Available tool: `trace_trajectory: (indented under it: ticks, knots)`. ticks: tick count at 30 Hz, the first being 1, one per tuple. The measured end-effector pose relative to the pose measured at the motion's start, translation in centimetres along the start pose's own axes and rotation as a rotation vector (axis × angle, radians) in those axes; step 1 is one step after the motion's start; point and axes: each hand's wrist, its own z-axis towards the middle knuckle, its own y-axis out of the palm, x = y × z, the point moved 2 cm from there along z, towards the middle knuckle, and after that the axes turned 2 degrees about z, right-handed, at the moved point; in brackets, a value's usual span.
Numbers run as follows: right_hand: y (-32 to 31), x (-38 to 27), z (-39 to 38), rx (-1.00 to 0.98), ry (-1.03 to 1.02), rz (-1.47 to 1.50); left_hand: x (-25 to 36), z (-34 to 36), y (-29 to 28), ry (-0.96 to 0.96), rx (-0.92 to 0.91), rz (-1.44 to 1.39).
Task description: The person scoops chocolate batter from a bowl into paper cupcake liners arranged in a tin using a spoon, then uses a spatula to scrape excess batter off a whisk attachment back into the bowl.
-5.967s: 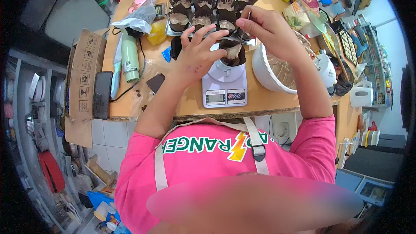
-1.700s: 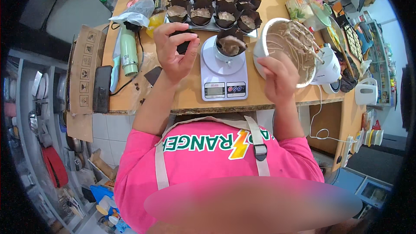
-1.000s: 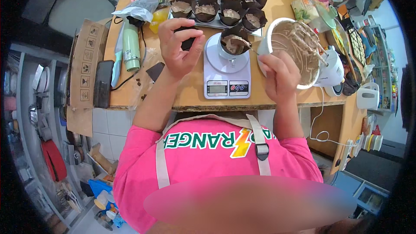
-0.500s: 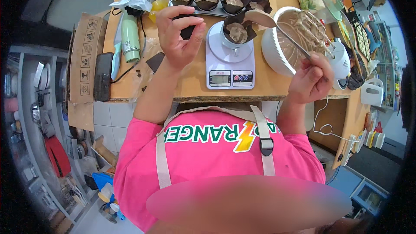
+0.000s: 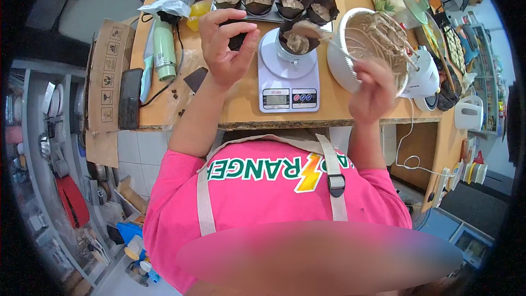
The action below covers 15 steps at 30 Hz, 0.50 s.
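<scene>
Dark brown pleated paper cup of chocolate batter [image 5: 298, 45] sits upper centre of the frame, in a clear cup [image 5: 296, 65] on a white digital scale [image 5: 301, 83]. Right hand [image 5: 373, 89] has fingers pinched on a motion-blurred metal spoon [image 5: 341, 49] over the cup's right edge; left hand [image 5: 227, 49] is half-curled, nothing visible between its parted fingers. White ribbed batter bowl [image 5: 344, 68] right of the scale, filled brown cups [image 5: 259, 1] along the top, all on the wooden counter [image 5: 345, 112].

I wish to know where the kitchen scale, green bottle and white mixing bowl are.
Kitchen scale [image 5: 289, 83]: head view, body between plate and display.
Green bottle [image 5: 164, 49]: head view, middle of its side.
White mixing bowl [image 5: 338, 61]: head view, outer wall, left side.
</scene>
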Motion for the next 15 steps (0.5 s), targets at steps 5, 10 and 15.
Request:
trace_trajectory:
  ticks: [5,10,15]
  knots:
    - [0.1,-1.5,0.0,-0.048,-0.063,0.027,-0.1,-0.1,-0.2,0.01,-0.001,0.012]
    - [0.8,-1.4,-0.4,-0.185,-0.056,-0.041,0.2,-0.1,-0.4,0.009,-0.009,0.005]
    - [1.7,-0.5,-0.5,-0.285,-0.031,-0.039,0.3,0.1,-0.3,0.008,-0.006,0.012]
